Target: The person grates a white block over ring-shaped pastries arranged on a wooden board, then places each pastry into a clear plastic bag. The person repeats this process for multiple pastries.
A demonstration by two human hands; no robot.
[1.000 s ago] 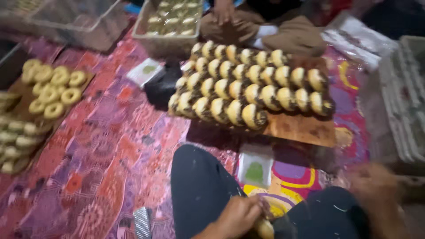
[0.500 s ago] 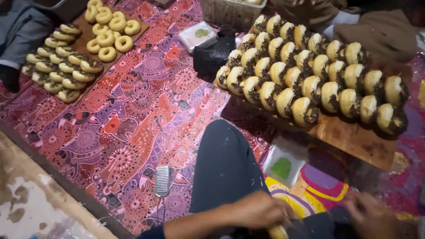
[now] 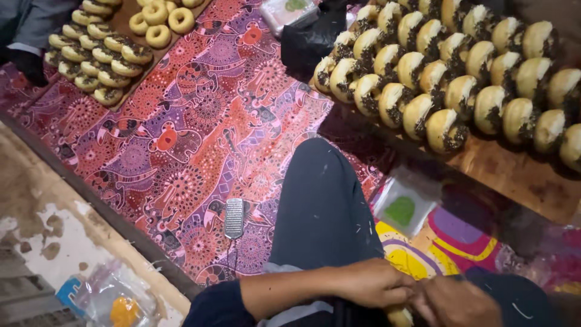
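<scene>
My left hand (image 3: 375,281) and my right hand (image 3: 460,300) meet at the bottom of the view, above my dark-trousered knee (image 3: 321,206). Both are closed around a pale bun (image 3: 399,316), of which only a small part shows between the fingers. Beyond the knee, a wooden board (image 3: 514,175) carries rows of split buns filled with dark sprinkles (image 3: 448,91). Between the board and my hands lies a clear plastic packet with a green label (image 3: 402,209).
A small metal grater (image 3: 233,218) lies on the patterned red mat (image 3: 200,133), left of my knee. A second board with filled buns (image 3: 103,57) and ring doughnuts (image 3: 158,24) sits top left, beside another person's dark sleeve (image 3: 27,36). A black bag (image 3: 308,42) is up top, a plastic bag (image 3: 121,300) bottom left.
The view has swung down and to the left, so the bun board now sits at upper right. My two hands have come closer together around the bun.
</scene>
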